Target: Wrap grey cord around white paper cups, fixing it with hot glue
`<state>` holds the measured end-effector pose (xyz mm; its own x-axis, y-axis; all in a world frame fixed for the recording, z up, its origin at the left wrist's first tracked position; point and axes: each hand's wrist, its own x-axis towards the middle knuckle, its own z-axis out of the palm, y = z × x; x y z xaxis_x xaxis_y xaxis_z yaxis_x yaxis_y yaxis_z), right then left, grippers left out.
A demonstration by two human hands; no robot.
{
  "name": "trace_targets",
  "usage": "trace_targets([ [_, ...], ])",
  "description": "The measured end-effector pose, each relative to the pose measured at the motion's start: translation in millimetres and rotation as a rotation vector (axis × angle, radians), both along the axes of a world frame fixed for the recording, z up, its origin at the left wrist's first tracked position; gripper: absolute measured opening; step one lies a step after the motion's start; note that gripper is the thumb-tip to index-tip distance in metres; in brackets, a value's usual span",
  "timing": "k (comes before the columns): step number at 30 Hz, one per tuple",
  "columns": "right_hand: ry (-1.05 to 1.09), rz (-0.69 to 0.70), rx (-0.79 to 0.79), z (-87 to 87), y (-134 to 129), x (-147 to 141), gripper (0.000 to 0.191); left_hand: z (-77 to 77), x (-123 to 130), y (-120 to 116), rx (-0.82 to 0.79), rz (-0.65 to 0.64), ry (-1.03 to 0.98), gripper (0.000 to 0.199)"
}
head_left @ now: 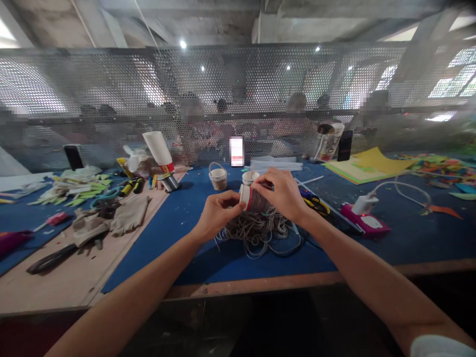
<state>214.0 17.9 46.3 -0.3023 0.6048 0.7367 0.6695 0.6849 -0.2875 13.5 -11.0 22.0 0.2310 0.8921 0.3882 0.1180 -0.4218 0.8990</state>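
A paper cup (246, 195) with a white rim and a red band lies tilted between my hands, its side wrapped in grey-brown cord. My left hand (220, 212) grips the cup at its rim end, thumb and fingers on the edge. The fingers of my right hand (281, 192) are pinched together at the wrapped side, against the cord. Below the cup a loose heap of cord (256, 233) lies on the blue mat (178, 253). Just behind stand a small wrapped basket with a handle (218, 179) and a white cup (248, 177), partly hidden by my right hand.
A stack of paper cups (158, 148) leans at the back left, near gloves (130, 214) and scissors (106, 198). A lit phone (236, 151) stands by the mesh screen. A pink power socket (366, 221) with a charger, yellow-handled pliers (316, 202) and coloured sheets (366, 166) lie right.
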Motion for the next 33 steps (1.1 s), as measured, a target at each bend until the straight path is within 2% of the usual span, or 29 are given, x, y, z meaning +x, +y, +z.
trace_targets([
  [19,0.000,0.025,-0.089,-4.3,11,8,0.013,-2.2,-1,0,0.020,-0.063,0.024,0.009],
  [26,0.076,0.003,-0.084,-10.7,18,9,0.018,-2.0,1,0,-0.034,-0.023,-0.013,0.014],
  [29,0.236,0.081,-0.160,-13.2,23,13,0.030,-1.9,1,1,-0.048,0.008,-0.039,0.016],
  [33,0.372,0.209,-0.377,-18.5,30,19,0.049,-4.1,-1,4,-0.053,0.048,-0.097,0.019],
])
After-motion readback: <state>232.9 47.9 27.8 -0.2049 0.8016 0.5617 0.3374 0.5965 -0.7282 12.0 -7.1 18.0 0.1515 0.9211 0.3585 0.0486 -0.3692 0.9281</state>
